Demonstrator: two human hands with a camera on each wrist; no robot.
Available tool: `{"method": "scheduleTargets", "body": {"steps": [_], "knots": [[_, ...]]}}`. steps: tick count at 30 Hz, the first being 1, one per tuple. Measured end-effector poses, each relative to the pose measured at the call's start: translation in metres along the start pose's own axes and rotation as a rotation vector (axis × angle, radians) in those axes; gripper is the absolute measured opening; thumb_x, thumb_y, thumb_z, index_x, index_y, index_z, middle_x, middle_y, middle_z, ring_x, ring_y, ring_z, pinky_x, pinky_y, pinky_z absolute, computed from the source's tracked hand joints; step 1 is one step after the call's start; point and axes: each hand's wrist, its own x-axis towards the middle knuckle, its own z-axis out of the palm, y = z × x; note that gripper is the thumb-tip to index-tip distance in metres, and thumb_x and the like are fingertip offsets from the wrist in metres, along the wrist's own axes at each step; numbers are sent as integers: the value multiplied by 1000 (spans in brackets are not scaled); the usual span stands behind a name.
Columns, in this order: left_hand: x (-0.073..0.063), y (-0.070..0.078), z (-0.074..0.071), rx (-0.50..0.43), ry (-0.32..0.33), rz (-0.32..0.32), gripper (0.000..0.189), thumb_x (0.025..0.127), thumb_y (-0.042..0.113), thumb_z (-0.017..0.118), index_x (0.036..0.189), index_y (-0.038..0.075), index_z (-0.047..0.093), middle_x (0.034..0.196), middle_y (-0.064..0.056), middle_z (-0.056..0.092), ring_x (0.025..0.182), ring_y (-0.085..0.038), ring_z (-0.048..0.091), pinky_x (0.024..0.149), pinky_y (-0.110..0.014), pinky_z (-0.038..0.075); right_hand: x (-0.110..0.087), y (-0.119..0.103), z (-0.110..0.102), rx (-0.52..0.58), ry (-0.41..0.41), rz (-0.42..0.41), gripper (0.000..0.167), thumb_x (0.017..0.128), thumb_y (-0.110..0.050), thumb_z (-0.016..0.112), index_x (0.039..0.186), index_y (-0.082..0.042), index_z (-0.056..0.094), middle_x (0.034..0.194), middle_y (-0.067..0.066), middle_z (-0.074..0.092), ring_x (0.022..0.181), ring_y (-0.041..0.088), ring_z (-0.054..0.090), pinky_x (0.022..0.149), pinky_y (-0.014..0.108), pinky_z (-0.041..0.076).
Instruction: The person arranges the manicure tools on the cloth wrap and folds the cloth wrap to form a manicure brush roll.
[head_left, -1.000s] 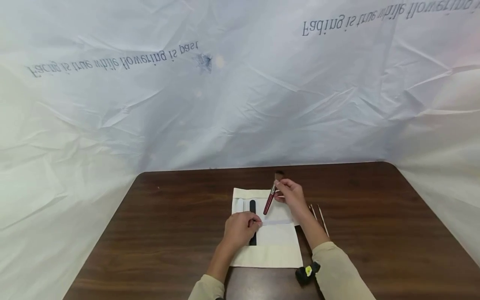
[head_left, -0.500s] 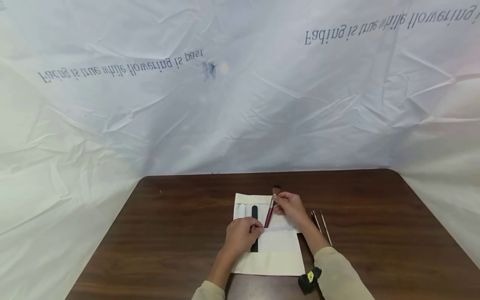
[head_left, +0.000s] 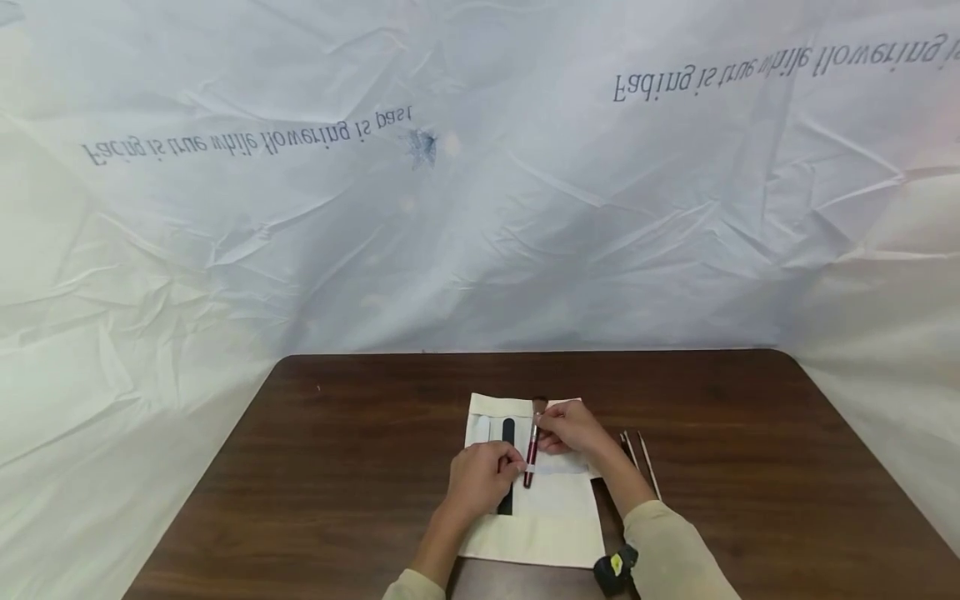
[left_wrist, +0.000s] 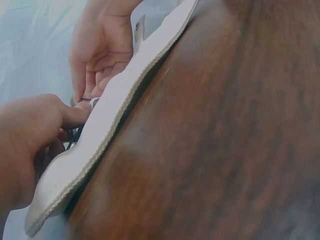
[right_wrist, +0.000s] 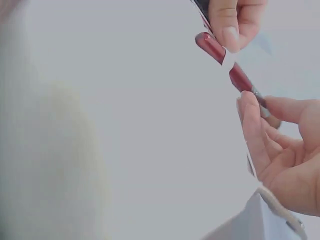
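A cream cloth roll [head_left: 555, 537] lies unfolded on the table. My right hand [head_left: 576, 432] pinches a brush [head_left: 532, 450] with a red handle, metal ferrule and brown bristles. In the right wrist view the brush handle [right_wrist: 212, 47] passes under a white elastic band [right_wrist: 228, 61], its end sticking out beyond. Right beside it, my left hand [head_left: 482, 477] pinches the band between thumb and fingers. A flat black strip-shaped tool [head_left: 508, 431] and a white one [head_left: 482, 429] lie on the roll, partly covered by the left hand. The left wrist view shows the roll's edge [left_wrist: 122, 100] side-on.
Right of the roll, several thin sticks [head_left: 649, 463] lie on the brown table [head_left: 360, 467], partly behind the right forearm. A black device with a yellow mark [head_left: 617, 567] sits at the right wrist. A white printed sheet [head_left: 480, 250] hangs behind the table.
The right hand has brought the brush down toward the person and slightly left; its handle end has gone from above the band to under and past it. The left hand stays at the band.
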Motion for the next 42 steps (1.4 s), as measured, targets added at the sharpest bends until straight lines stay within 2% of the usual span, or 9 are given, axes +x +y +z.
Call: {"method": "scheduleTargets", "body": {"steps": [6,14,18,23,26,30,33,36,42], "knots": [[2,3,0,3,23,7,10,91,25,72,81,27,74,57,16,50,58,2,42,58,-21,32,-7,-4,1,-115,-70,-5,20,98,-12,59,83,0,64,59,-1,60,50,3,58,50,17,49],[5,6,2,28,40,24,11,90,26,73,79,27,73,58,16,54,56,3,43,57,-20,33,-18,-14,6,-463,-19,-41,34,87,-19,66,55,-11,57,50,-3,52,45,8,45,46,21,35],[3,7,3,28,26,22,11,90,26,73,79,27,73,56,16,53,55,3,41,56,-20,32,-21,-12,8,-509,-13,-53,38,87,-20,66,52,-11,56,47,-3,49,44,10,43,46,22,35],[-5,7,0,22,-12,2,10,89,23,74,79,25,75,55,16,52,54,3,41,54,-20,32,-27,0,9,-465,-57,-132,29,88,-17,67,62,-7,64,52,-3,55,48,9,49,49,23,39],[-9,10,-4,32,-59,5,9,88,22,75,79,23,76,55,15,52,53,2,41,52,-20,33,-32,9,4,-397,-103,-206,19,92,-14,66,79,-1,71,62,2,62,55,10,55,54,24,45],[-6,21,-5,23,-79,36,8,88,22,77,81,19,77,61,13,57,55,1,44,52,-21,35,-40,12,-14,-306,-128,-285,21,97,-12,62,102,6,70,76,11,69,66,13,61,59,26,50],[-1,27,0,-6,-88,41,7,89,23,77,85,18,79,69,12,60,60,1,45,54,-21,36,-49,8,-34,-285,-94,-303,26,99,-13,61,110,10,68,82,16,69,72,16,63,62,28,53],[3,26,7,-34,-109,20,7,89,24,77,88,19,80,71,13,57,61,1,44,55,-21,36,-58,6,-56,-270,-52,-301,30,101,-13,59,115,13,65,87,18,70,76,18,65,66,29,56],[8,24,13,-59,-106,10,7,89,25,77,86,19,79,65,15,50,57,1,41,53,-21,34,-68,19,-104,-353,111,-233,28,102,-13,58,115,11,65,91,15,70,76,16,64,68,29,55]]}}
